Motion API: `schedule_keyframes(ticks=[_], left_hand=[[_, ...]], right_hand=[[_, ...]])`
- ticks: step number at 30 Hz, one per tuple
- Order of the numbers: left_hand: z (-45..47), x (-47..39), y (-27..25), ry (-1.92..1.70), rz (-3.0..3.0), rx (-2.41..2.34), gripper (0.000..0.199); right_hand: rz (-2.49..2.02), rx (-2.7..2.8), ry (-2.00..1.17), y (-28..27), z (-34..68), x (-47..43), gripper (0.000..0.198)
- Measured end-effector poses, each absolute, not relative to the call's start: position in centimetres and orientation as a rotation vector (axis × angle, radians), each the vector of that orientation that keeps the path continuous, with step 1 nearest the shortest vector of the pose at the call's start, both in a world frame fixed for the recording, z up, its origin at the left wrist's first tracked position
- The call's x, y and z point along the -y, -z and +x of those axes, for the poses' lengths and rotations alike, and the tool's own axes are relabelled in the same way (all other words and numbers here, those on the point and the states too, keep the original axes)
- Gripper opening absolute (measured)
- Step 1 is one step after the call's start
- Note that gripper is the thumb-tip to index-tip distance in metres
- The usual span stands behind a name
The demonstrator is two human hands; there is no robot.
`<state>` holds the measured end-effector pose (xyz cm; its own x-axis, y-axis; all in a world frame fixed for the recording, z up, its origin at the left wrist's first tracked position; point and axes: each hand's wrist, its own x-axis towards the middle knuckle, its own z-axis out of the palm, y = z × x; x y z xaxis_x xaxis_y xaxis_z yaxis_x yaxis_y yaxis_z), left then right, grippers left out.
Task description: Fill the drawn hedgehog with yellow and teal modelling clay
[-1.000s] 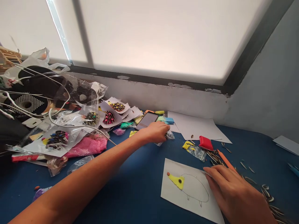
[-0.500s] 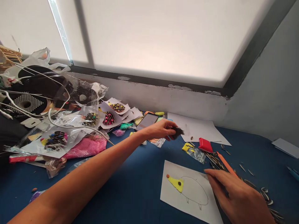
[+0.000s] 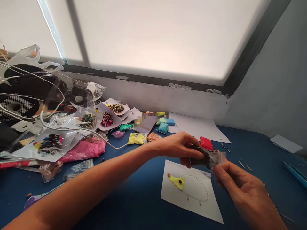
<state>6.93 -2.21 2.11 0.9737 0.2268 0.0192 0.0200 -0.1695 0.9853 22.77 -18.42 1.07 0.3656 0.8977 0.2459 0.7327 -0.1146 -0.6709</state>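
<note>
My left hand (image 3: 183,147) is closed around a small clear packet of dark clay (image 3: 200,158), the dark lump partly hidden by my fingers. At the packet's right end, my right hand (image 3: 236,183) pinches the clear plastic between thumb and fingers. Below both hands lies a white paper (image 3: 174,203) with a hedgehog outline drawn in pencil. Its head is a flat yellow clay piece (image 3: 177,182) with a dark eye and a reddish-brown nose.
A red clay packet (image 3: 206,143) and white sheets (image 3: 199,126) lie behind the hands. Clay packets (image 3: 136,138) in several colours sit near the wall. Finished hedgehog cards (image 3: 107,119), plastic bags, a pink packet (image 3: 83,149) and a white cable (image 3: 96,131) crowd the left.
My left hand has brought the dark packet right and nearer, above the paper. My right hand has left the paper's edge and taken hold of the packet's plastic end.
</note>
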Motion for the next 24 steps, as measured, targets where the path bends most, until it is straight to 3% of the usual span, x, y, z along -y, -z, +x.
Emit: schedule_keyframes(ticks=[6, 11, 15, 24], left_hand=[[6.7, 1.6, -2.5, -0.279, 1.931, -0.287, 0.011], [6.5, 0.8, -2.0, -0.254, 1.894, -0.399, 0.012], [6.4, 0.9, -2.1, -0.198, 1.922, -0.394, 0.015], [5.1, -2.2, -1.5, -0.534, 2.222, -0.945, 0.025]], right_hand=[[-1.963, 1.424, -0.308, -0.7, 22.8, 18.3, 0.051], [-1.979, 1.354, -0.172, -0.7, 23.5, 18.1, 0.046], [-1.931, 1.364, -0.237, -0.8, 23.4, 17.9, 0.043], [-2.013, 1.354, -0.222, -0.9, 23.4, 18.0, 0.048]])
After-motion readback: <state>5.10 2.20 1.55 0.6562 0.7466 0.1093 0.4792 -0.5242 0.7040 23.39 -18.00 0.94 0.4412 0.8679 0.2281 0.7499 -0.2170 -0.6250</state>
